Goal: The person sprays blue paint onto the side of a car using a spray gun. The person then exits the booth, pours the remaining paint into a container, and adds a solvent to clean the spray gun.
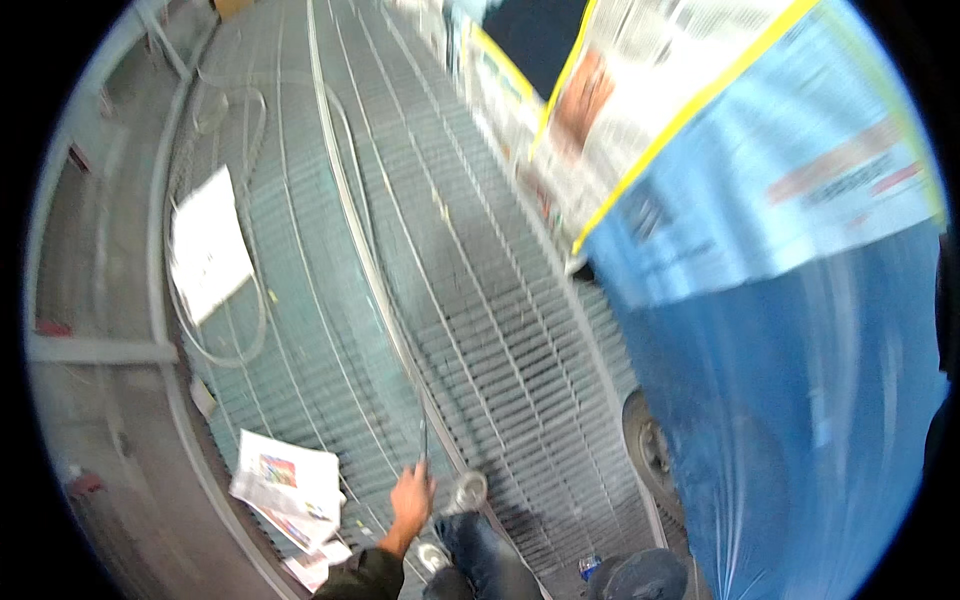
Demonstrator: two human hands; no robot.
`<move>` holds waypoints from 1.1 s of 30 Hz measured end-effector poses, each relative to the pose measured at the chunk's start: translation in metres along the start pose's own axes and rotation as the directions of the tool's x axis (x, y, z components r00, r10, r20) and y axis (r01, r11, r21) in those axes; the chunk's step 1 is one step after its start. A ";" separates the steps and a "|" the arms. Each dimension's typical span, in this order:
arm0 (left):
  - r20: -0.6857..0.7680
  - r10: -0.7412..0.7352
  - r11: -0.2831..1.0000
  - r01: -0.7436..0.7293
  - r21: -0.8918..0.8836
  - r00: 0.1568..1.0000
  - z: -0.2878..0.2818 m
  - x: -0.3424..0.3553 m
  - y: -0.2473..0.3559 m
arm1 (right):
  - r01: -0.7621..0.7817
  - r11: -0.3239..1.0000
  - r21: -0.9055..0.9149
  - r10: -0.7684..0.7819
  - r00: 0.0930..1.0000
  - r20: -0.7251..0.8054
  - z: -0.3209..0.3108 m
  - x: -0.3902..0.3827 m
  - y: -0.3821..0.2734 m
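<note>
My left hand (pixel 410 495), at the end of a dark olive sleeve, is closed around a thin, dark rod-like tool (pixel 424 435) pointing away from me over the grating. Just right of it are my jeans (pixel 478 550) and a pale shoe (pixel 468 492). Loose printed sheets (pixel 285 485) lie on the grated floor (pixel 480 300) to the hand's left. My right hand is not visible.
A vehicle on the right is covered in blue plastic (pixel 770 400) and newspaper (pixel 650 80) edged with yellow tape, a wheel (pixel 650 445) showing below. A hose (pixel 260 320) loops around a white sheet (pixel 210 245). A metal frame (pixel 100 350) runs along the left.
</note>
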State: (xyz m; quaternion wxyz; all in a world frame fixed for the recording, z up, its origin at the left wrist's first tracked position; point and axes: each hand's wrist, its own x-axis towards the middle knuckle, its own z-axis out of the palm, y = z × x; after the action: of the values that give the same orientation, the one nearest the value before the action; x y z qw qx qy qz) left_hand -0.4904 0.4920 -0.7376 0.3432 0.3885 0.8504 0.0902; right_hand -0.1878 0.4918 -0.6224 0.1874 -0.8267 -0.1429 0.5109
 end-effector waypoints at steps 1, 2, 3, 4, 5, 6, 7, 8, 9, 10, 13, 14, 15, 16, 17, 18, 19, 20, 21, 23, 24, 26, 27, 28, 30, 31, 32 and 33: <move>-0.024 0.043 0.999 -0.044 -0.032 0.999 -0.053 -0.022 0.010 | 0.024 1.000 0.002 -0.024 0.999 0.023 0.006 -0.019 -0.025; -0.081 0.094 0.995 -0.097 -0.033 0.992 -0.095 -0.040 0.011 | 0.053 0.999 0.006 -0.053 0.997 0.051 0.012 -0.041 -0.053; -0.070 0.108 0.991 -0.113 -0.072 0.992 -0.150 -0.053 0.025 | 0.078 0.997 0.009 -0.079 0.994 0.074 0.017 -0.062 -0.079; -0.119 0.160 0.983 -0.169 -0.070 0.980 -0.195 -0.062 0.031 | 0.106 0.994 0.009 -0.106 0.989 0.107 0.021 -0.084 -0.105; -0.167 0.219 0.970 -0.233 -0.071 0.961 -0.238 -0.074 0.040 | 0.147 0.989 0.026 -0.149 0.979 0.136 0.024 -0.107 -0.132; -0.227 0.257 0.952 -0.287 -0.109 0.939 -0.280 -0.078 0.059 | 0.203 0.978 0.044 -0.208 0.966 0.151 0.028 -0.123 -0.158; -0.279 0.288 0.931 -0.336 -0.145 0.916 -0.324 -0.085 0.078 | 0.246 0.967 0.062 -0.253 0.954 0.163 0.029 -0.147 -0.180; -0.269 0.290 0.920 -0.346 -0.187 0.918 -0.351 -0.096 0.087 | 0.277 0.959 0.065 -0.284 0.944 0.168 0.028 -0.170 -0.190; -0.301 0.315 0.883 -0.394 -0.256 0.900 -0.360 -0.094 0.083 | 0.338 0.936 0.095 -0.349 0.923 0.164 0.033 -0.182 -0.213; -0.368 0.323 0.868 -0.429 -0.252 0.872 -0.395 -0.092 0.097 | 0.389 0.912 0.127 -0.406 0.898 0.170 0.039 -0.203 -0.244; -0.502 0.299 0.812 -0.493 -0.313 0.812 -0.496 -0.087 0.129 | 0.540 0.811 0.224 -0.578 0.801 0.159 0.046 -0.249 -0.297; -0.534 0.349 0.786 -0.551 -0.281 0.770 -0.523 -0.087 0.138 | 0.621 0.730 0.287 -0.671 0.730 0.127 0.056 -0.286 -0.329; -0.567 0.403 0.749 -0.615 -0.247 0.719 -0.562 -0.086 0.153 | 0.721 0.561 0.407 -0.795 0.606 0.022 0.082 -0.368 -0.389; -0.600 0.457 0.682 -0.692 -0.237 0.656 -0.600 -0.081 0.169 | 0.778 0.496 0.387 -0.849 0.527 0.029 0.094 -0.404 -0.427; -0.611 0.506 0.625 -0.747 -0.227 0.608 -0.622 -0.078 0.177 | 0.766 0.374 0.523 -0.850 0.508 -0.137 0.121 -0.419 -0.448; -0.625 0.543 0.573 -0.791 -0.214 0.562 -0.637 -0.075 0.174 | 0.705 0.301 0.642 -0.903 0.427 -0.045 0.140 -0.429 -0.464; -0.598 0.544 0.487 -0.802 -0.345 0.588 -0.651 -0.066 0.169 | 0.677 0.263 0.688 -0.916 0.400 -0.043 0.160 -0.458 -0.493; -0.569 0.567 0.409 -0.803 -0.434 0.596 -0.666 -0.057 0.164 | 0.685 0.182 0.706 -0.961 0.276 -0.020 0.178 -0.484 -0.517; -0.537 0.597 0.325 -0.791 -0.518 0.596 -0.682 -0.047 0.163 | 0.691 0.160 0.705 -0.978 0.208 0.018 0.195 -0.514 -0.542; -0.427 0.587 0.279 -0.667 -0.691 0.688 -0.714 -0.029 0.156 | 0.630 0.132 0.766 -0.974 0.226 -0.018 0.234 -0.586 -0.584; -0.383 0.546 0.255 -0.583 -0.771 0.745 -0.729 -0.016 0.153 | 0.609 0.100 0.787 -0.969 0.238 -0.061 0.253 -0.615 -0.604; -0.259 0.584 0.347 -0.525 -0.777 0.770 -0.787 -0.002 0.143 | 0.499 0.016 0.867 -0.985 0.158 -0.073 0.282 -0.668 -0.641; -0.192 0.601 0.391 -0.495 -0.776 0.775 -0.815 0.008 0.140 | 0.431 0.023 0.902 -0.991 0.131 -0.038 0.293 -0.694 -0.659; -0.244 0.656 0.382 -0.593 -0.709 0.714 -0.836 0.022 0.137 | 0.406 -0.004 0.914 -0.990 0.128 -0.061 0.306 -0.720 -0.675; -0.283 0.717 0.331 -0.669 -0.666 0.637 -0.884 0.040 0.134 | 0.310 0.005 0.951 -0.999 0.033 -0.005 0.330 -0.749 -0.702; -0.304 0.742 0.304 -0.704 -0.642 0.597 -0.908 0.050 0.131 | 0.252 0.016 0.967 -1.000 -0.009 0.019 0.347 -0.762 -0.714; -0.293 0.750 0.283 -0.689 -0.668 0.593 -0.927 0.065 0.129 | 0.206 0.032 0.978 -0.999 -0.035 0.040 0.364 -0.773 -0.724; -0.353 0.774 0.209 -0.738 -0.642 0.526 -0.944 0.081 0.127 | 0.158 0.052 0.986 -0.996 -0.063 0.063 0.383 -0.782 -0.734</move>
State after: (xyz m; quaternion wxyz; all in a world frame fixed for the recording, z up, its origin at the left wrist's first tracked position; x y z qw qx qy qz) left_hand -1.0692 0.7441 -0.0202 0.3968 0.5806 0.4281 0.5675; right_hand -0.9063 0.8722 0.1741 0.6592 -0.0343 -0.3959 0.6384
